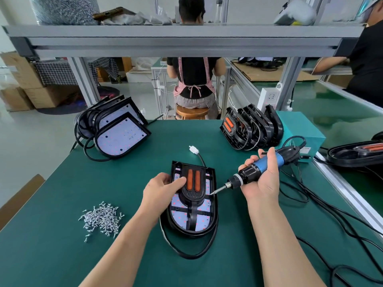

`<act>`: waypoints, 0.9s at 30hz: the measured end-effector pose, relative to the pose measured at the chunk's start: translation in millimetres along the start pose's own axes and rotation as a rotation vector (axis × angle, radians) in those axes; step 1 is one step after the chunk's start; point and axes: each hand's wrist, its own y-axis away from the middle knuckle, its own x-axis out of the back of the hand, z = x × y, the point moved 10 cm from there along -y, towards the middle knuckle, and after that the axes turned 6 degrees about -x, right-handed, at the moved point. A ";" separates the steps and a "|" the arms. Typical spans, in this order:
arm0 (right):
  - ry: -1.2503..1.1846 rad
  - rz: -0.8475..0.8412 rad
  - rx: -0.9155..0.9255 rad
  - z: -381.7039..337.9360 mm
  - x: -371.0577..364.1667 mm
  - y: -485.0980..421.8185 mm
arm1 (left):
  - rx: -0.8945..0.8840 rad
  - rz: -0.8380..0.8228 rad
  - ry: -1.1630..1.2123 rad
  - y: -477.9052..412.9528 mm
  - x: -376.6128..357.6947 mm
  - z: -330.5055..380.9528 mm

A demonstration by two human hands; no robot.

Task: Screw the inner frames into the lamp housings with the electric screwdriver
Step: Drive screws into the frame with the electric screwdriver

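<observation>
Lamp housing [215,214] lies flat at mid-bench on the green mat [62,255], open side up, w/ the inner frame [192,196] seated in it over the LED board, so screw points face up and are reachable from above. L hand [163,189] steadies the pair: thumb laid across the frame's raised black hump beside the orange bars, other fingers curled at the housing's L rim, i.e. a clamp grip that prob. stops the frame shifting under torque. L forearm comes in low from bottom-centre, wrist roughly straight. R hand [261,179] is wrapped round the electric screwdriver [267,162], palm up toward the camera, fingers closed over the black/blue barrel; tool is tilted, not vertical, w/ the bit [216,191] pointing down-left, tip at the frame's R edge. Can't tell if a screw sits on the tip or if it's touching yet. Loose screws [101,219] are piled near the L hand, handy for picking. Bare housings [121,137] lean stacked far L, framed ones [244,131] far R by the teal box [300,129], which reads as an in/out flow across the bench.
</observation>
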 end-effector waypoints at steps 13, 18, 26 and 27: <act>0.469 -0.095 0.487 -58.0 -108.1 23.9 | -0.168 -0.082 0.213 -2.1 -12.3 -10.7; 0.605 -0.132 0.554 -39.7 -134.0 17.8 | -0.192 -0.079 0.182 -7.0 -18.5 -8.8; 0.642 -0.184 0.553 -22.8 -142.2 7.8 | -0.218 -0.066 0.139 -9.4 -19.1 -6.4; 0.650 -0.185 0.550 -21.6 -142.1 7.0 | -0.218 -0.065 0.135 -8.9 -19.4 -6.2</act>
